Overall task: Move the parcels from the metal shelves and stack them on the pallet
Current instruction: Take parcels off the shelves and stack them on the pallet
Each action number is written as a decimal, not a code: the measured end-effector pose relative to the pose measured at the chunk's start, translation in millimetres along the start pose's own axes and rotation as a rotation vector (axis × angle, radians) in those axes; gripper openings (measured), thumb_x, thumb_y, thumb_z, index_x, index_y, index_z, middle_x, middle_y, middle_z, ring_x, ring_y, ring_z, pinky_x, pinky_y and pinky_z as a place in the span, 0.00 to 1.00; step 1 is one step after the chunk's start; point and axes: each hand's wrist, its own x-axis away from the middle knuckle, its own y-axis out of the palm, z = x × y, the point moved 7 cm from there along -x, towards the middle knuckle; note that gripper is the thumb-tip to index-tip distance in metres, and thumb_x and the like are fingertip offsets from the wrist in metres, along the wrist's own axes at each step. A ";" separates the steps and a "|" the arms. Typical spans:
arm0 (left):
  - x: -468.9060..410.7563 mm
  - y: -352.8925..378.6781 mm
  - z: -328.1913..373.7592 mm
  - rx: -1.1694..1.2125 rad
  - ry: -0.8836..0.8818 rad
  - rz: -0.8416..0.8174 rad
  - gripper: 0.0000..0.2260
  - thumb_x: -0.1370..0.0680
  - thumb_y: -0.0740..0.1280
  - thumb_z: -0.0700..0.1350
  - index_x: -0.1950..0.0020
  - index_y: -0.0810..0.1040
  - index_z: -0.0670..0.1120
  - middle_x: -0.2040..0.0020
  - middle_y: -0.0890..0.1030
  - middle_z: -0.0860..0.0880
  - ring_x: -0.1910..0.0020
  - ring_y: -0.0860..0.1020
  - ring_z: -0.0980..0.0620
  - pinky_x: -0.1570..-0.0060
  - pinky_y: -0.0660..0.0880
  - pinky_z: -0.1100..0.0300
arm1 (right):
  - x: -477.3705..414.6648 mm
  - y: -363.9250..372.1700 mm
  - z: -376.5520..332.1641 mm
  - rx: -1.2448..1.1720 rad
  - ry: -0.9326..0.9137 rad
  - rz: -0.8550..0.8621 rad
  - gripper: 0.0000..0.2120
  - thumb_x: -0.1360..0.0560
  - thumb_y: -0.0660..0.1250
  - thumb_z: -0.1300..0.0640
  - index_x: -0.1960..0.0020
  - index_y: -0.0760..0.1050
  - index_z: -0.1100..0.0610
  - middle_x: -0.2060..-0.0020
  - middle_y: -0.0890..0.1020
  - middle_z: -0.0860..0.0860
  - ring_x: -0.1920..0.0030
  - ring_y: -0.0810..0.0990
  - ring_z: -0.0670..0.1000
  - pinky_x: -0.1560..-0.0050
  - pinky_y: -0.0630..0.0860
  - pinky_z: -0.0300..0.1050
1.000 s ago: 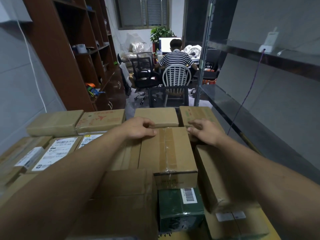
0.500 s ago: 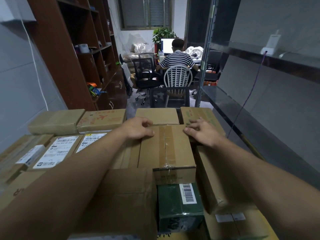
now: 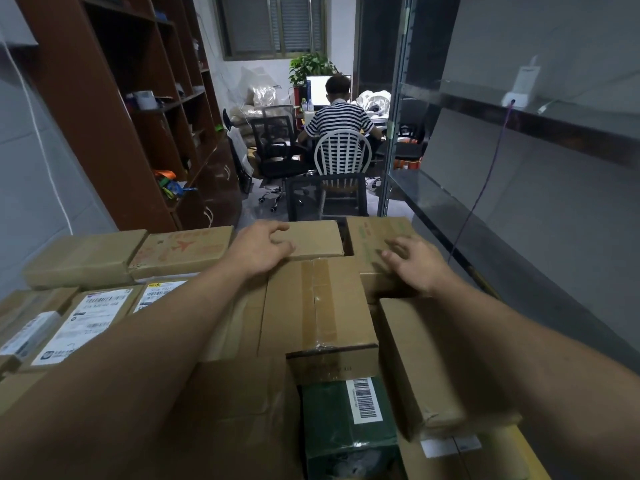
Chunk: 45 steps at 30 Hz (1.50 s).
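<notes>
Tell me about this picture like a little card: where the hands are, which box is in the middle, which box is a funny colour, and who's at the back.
left hand: fingers loose, at the taped box's far left corner, holding nothing
right hand: fingers spread over the green-printed carton, holding nothing
middle box: taped box, brown, tape down its top
odd colour: green box with a barcode label, nearer than the taped box
at the back: a person in a striped shirt, seated at a screen
</notes>
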 end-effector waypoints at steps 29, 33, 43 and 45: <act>-65.0 48.9 53.3 -0.156 0.109 -0.116 0.24 0.20 0.65 0.56 0.24 0.70 0.54 0.24 0.70 0.46 0.26 0.67 0.42 0.27 0.65 0.44 | -23.6 19.5 60.1 0.091 0.234 -0.187 0.35 0.25 0.61 0.29 0.21 0.57 0.37 0.19 0.50 0.50 0.22 0.56 0.64 0.24 0.57 0.67; -65.5 59.6 61.1 -0.121 0.096 -0.144 0.24 0.21 0.66 0.57 0.25 0.72 0.54 0.25 0.72 0.46 0.27 0.69 0.42 0.28 0.67 0.46 | -15.1 15.2 57.0 0.073 0.217 -0.205 0.35 0.24 0.62 0.31 0.21 0.59 0.39 0.19 0.50 0.50 0.22 0.57 0.61 0.23 0.58 0.63; -46.2 50.6 58.1 -0.120 0.109 -0.134 0.24 0.22 0.66 0.55 0.26 0.72 0.54 0.25 0.72 0.46 0.27 0.70 0.43 0.29 0.68 0.47 | 0.8 4.1 46.6 0.062 0.219 -0.154 0.33 0.23 0.62 0.32 0.22 0.61 0.39 0.19 0.55 0.51 0.21 0.58 0.60 0.23 0.58 0.62; -40.0 45.7 60.2 -0.128 0.120 -0.122 0.23 0.22 0.67 0.54 0.26 0.72 0.54 0.25 0.71 0.46 0.27 0.69 0.43 0.28 0.67 0.49 | 4.4 -1.1 46.6 0.057 0.229 -0.090 0.32 0.23 0.61 0.32 0.23 0.63 0.41 0.21 0.59 0.52 0.23 0.61 0.60 0.25 0.60 0.64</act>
